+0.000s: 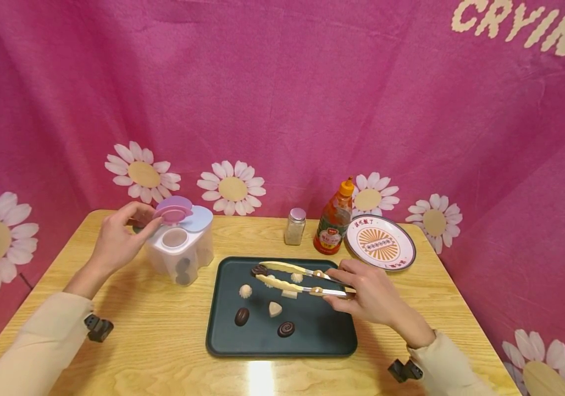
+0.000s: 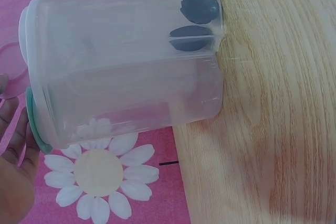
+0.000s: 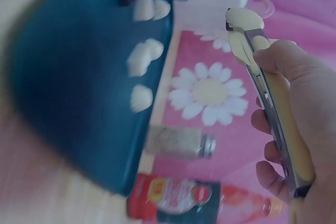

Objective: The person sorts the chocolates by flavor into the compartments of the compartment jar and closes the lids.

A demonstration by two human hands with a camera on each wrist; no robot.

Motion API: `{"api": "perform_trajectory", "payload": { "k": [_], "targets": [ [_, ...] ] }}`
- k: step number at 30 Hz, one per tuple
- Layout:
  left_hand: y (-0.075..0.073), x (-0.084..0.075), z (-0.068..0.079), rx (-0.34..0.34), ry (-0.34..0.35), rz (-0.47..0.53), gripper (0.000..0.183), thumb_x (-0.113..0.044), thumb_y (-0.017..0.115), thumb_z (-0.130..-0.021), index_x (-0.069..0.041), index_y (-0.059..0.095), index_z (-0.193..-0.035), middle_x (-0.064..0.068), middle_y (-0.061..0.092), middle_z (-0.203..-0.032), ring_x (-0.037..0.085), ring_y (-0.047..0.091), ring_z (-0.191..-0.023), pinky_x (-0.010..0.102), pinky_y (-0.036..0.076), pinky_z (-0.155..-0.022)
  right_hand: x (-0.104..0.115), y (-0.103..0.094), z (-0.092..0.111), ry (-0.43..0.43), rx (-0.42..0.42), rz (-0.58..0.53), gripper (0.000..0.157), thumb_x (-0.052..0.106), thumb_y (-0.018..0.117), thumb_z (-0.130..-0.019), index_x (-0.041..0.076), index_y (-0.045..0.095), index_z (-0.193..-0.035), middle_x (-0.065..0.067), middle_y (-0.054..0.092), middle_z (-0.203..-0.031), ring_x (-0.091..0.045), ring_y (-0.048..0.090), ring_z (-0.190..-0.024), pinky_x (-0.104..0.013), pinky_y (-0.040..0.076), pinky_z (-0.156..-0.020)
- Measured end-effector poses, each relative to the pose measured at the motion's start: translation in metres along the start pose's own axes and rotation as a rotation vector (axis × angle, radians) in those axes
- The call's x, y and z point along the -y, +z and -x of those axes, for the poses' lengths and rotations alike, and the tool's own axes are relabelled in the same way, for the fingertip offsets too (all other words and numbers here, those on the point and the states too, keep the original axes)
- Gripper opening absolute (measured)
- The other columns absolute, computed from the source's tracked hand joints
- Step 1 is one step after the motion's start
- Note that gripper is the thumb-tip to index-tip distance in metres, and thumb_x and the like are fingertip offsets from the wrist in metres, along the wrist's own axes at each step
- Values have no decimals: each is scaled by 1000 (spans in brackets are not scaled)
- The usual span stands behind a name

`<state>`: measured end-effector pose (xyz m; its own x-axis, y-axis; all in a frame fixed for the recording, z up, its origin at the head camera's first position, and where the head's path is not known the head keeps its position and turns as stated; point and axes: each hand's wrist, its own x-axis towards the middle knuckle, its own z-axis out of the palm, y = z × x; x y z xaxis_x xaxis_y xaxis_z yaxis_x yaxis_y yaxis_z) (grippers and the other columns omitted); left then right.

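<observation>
My left hand (image 1: 123, 234) pinches the raised pink-purple lid (image 1: 173, 213) of a clear container (image 1: 176, 258) with compartments. In the left wrist view, two dark pieces (image 2: 199, 7) lie at the container's bottom. My right hand (image 1: 369, 291) grips yellow-tipped metal tongs (image 1: 319, 291) over the dark tray (image 1: 322, 335). At the tong tips is a dark chocolate-like piece (image 1: 259, 270); whether they squeeze it is unclear. On the tray lie a dark oval piece (image 1: 242, 316), a dark swirl piece (image 1: 286, 329), a white triangular piece (image 1: 275, 309) and several other white pieces, some partly hidden by the tongs.
Behind the tray stand a small jar (image 1: 294, 226) with a purple lid and a red sauce bottle (image 1: 334, 220). A round patterned plate (image 1: 401, 257) is right of the bottle. A pink flowered cloth (image 1: 282, 110) hangs along the back of the wooden table (image 1: 134, 335).
</observation>
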<state>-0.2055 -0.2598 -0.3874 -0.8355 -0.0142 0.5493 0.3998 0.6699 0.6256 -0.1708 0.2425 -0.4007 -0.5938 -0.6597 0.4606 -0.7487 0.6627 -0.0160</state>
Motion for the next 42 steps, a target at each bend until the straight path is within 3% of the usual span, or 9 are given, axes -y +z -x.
{"api": "perform_trajectory", "payload": {
  "k": [12, 25, 36, 42],
  "targets": [
    [0, 3, 0, -20, 28, 13, 20, -3, 80, -91, 1, 70, -107, 16, 73, -96, -18, 51, -83, 2, 45, -77, 20, 12, -71, -90, -69, -16, 45, 45, 86, -79, 15, 81, -112, 1, 69, -92, -12, 58, -75, -25, 44, -57],
    [0, 3, 1, -26, 34, 8, 19, -3, 80, -91, 1, 70, -106, 15, 73, -95, -19, 51, -83, 1, 43, -77, 33, 20, -137, -169, -64, -17, 40, 45, 82, -85, 18, 79, -114, 2, 65, -88, -11, 53, -67, -20, 34, -51],
    [0, 3, 0, -48, 44, 17, 19, -2, 81, -89, 0, 71, -104, 4, 70, -89, -18, 53, -80, 1, 43, -76, 44, 26, -170, -176, 33, 7, 41, 47, 80, -89, 20, 78, -120, 1, 68, -96, -14, 60, -80, -27, 48, -59],
    [2, 2, 0, -40, 43, 17, 19, -3, 81, -90, -1, 71, -106, 11, 72, -92, -18, 52, -82, 1, 43, -78, 44, 27, -177, -161, 76, 22, 43, 47, 81, -88, 21, 77, -123, 0, 73, -106, -16, 67, -89, -31, 54, -61]
  ]
}}
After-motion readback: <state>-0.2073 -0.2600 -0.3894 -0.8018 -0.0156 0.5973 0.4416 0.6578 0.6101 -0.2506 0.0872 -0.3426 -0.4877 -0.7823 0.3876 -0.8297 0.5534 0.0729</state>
